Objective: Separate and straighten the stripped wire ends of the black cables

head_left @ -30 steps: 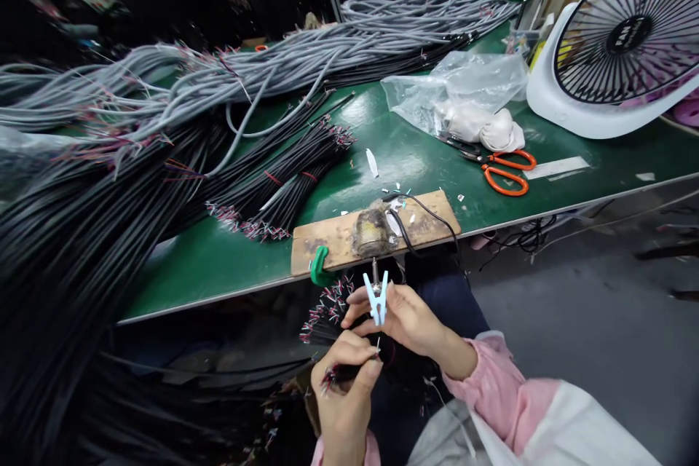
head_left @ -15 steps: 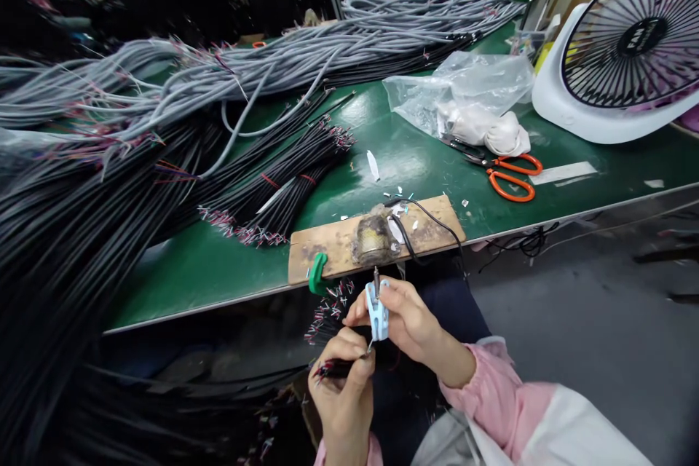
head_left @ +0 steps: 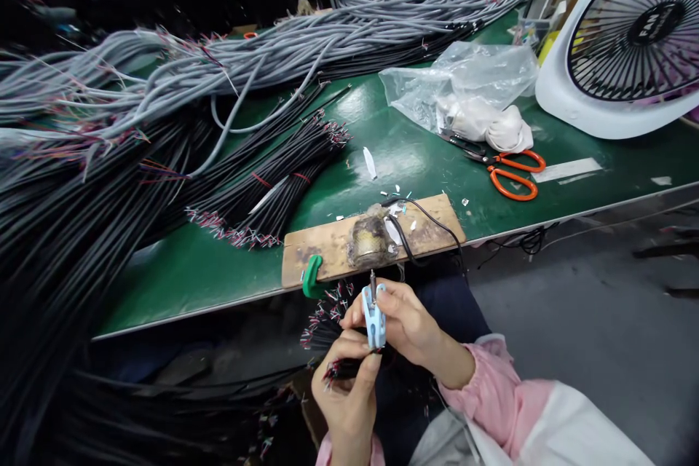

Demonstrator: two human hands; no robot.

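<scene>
Right hand [head_left: 407, 320], low in the centre of the frame, pinches a light blue clip [head_left: 374, 322] between thumb and fingers, with a metal tip [head_left: 373, 279] poking out above it. Left hand [head_left: 346, 393], just below, is closed around thin black cables [head_left: 339, 371] with red and white ends, thumb and forefinger pressed together at the clip's lower end; whether the clip grips a wire there is too small to tell.

Directly above the hands, a wooden board [head_left: 309, 247] sits along the edge of the green table [head_left: 218, 284], carrying a grimy rounded block [head_left: 368, 242], with a green clamp [head_left: 312, 277] at its left. More cable ends [head_left: 322, 320] crowd close behind the left hand. Grey cables [head_left: 273, 51] sprawl across the upper left, over a black heap [head_left: 70, 247]. Orange-handled scissors [head_left: 514, 175], a plastic bag [head_left: 486, 73] and a white fan [head_left: 590, 113] occupy the upper right, well apart from the hands.
</scene>
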